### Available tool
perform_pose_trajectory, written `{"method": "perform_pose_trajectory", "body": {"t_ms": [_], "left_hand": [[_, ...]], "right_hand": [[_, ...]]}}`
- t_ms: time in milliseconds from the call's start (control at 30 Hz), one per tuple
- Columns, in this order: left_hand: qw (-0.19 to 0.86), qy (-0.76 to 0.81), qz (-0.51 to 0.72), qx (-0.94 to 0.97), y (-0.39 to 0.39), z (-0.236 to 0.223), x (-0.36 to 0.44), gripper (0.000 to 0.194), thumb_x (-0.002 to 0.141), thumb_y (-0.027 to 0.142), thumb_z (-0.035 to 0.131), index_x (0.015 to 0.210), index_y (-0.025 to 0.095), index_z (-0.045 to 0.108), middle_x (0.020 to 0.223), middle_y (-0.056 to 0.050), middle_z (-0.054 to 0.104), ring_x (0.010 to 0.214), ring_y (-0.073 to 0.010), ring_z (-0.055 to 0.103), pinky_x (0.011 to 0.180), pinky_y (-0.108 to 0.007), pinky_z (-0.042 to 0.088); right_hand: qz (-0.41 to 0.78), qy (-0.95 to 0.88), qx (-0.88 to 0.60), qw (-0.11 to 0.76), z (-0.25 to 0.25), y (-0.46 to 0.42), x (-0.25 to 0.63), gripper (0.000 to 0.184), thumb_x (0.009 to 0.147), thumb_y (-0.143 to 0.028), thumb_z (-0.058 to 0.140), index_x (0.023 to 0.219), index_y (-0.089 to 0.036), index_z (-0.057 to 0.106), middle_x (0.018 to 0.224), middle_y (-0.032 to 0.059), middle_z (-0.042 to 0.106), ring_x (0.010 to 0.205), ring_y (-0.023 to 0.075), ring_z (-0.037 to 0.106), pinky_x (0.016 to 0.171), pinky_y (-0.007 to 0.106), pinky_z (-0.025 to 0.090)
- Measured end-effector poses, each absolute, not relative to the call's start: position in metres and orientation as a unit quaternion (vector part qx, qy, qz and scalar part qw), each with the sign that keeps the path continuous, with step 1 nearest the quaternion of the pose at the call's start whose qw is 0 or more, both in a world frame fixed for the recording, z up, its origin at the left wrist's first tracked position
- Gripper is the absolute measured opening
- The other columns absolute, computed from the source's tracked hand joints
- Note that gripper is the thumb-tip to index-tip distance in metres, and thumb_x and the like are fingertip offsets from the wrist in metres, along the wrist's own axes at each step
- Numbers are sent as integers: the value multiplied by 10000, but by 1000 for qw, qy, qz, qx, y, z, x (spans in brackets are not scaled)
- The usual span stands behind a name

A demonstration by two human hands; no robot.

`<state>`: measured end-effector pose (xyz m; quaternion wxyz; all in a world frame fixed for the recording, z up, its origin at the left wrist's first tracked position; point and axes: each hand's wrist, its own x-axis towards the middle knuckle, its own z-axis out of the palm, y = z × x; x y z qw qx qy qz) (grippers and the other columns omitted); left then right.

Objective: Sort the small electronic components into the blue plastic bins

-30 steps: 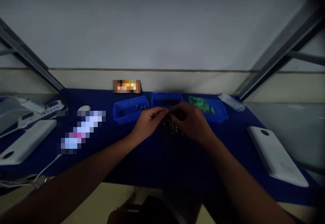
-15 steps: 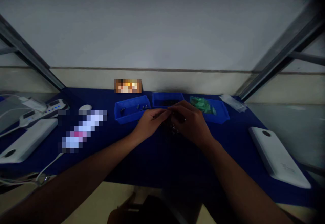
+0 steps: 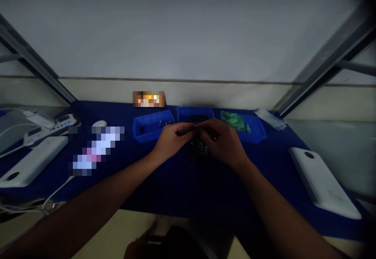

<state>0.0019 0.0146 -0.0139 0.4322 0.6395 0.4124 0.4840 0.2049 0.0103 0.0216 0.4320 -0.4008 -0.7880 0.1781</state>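
My left hand [image 3: 172, 140] and my right hand [image 3: 223, 142] meet fingertip to fingertip over the blue table cloth [image 3: 182, 180], pinching a small dark part [image 3: 196, 132] between them. Just below the fingers lies a pile of small dark and shiny parts [image 3: 199, 148]. The light is dim and the held part is too small to make out. Behind the hands stand three blue trays: the left tray [image 3: 151, 125] with a few small parts, the middle tray [image 3: 194, 115] with dark parts, and the right tray [image 3: 252, 127] with green pieces [image 3: 235, 121].
A white flat device [image 3: 323, 182] lies at the right. At the left are a second white flat device [image 3: 32, 165], a power strip [image 3: 48, 127], cables [image 3: 35, 206] and a white mouse [image 3: 99, 124]. A clear plastic bag [image 3: 270, 118] lies at the back right. Metal frame bars slant at both sides.
Both hands stayed together over the pile of parts. The fingers shifted slightly as they worked the small part, and the view drifted a little.
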Motion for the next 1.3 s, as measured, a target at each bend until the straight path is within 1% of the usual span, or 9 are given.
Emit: {"method": "perform_pose_trajectory", "body": {"t_ms": [133,233,467,567,667,800,1000,1200,1300], "left_hand": [[349,428,455,699,13,-14,0,210,937,304,739,1121,245,819,1079,-45,826,966,-222,783,871,-350,607],[306,425,452,722,12,-11,-1,178,937,254,727,1086,245,824,1086,-43,817,951,-210,776,847,-337,602],[387,418,503,650,13,-12,4,230,892,268,782,1115,212,769,1075,-62,822,996,-221,788,914,-359,615],[407,405,513,638,13,-15,5,259,885,258,789,1131,196,735,1068,-69,814,997,-212,783,918,-345,606],[414,400,514,636,11,-15,7,280,912,292,771,1167,194,709,1086,-74,806,1007,-212,776,903,-329,597],[395,425,493,649,8,-8,7,266,979,398,697,1140,197,763,1102,-73,806,1006,-215,766,868,-308,583],[388,448,449,669,4,-3,6,303,985,465,683,1097,223,826,1018,-42,828,921,-222,768,776,-302,573],[419,416,463,661,7,-10,6,303,979,406,691,1213,246,799,1197,-49,808,1101,-259,765,962,-390,606],[431,413,467,653,9,-11,6,296,965,391,704,1198,239,802,1204,-58,807,1109,-264,767,999,-418,607]], "right_hand": [[225,-754,-449,422,21,11,204,127,936,-262,713,1040,-240,781,960,18,807,841,186,758,765,308,570],[255,-747,-458,408,19,13,205,110,899,-238,739,997,-254,787,935,3,812,838,186,766,763,306,573],[305,-734,-456,401,14,17,208,213,855,-188,738,1060,-243,768,974,11,812,884,194,771,788,313,585],[283,-753,-443,397,14,16,207,243,855,-185,730,1091,-230,762,978,20,802,859,189,756,774,311,579],[219,-784,-423,398,16,14,205,284,847,-131,700,1104,-222,777,982,32,772,825,176,718,759,306,559],[183,-791,-411,414,19,12,205,242,860,-105,683,1042,-221,794,959,33,734,800,163,683,744,289,543],[166,-795,-400,426,19,13,206,221,882,-89,685,1040,-219,770,969,23,743,873,178,698,816,292,544],[180,-800,-387,421,18,14,207,290,876,-62,646,1061,-242,779,1047,38,748,918,193,718,821,306,569],[181,-805,-380,419,19,13,206,305,883,-67,635,1070,-251,790,1068,42,753,943,197,727,848,317,576]]}}
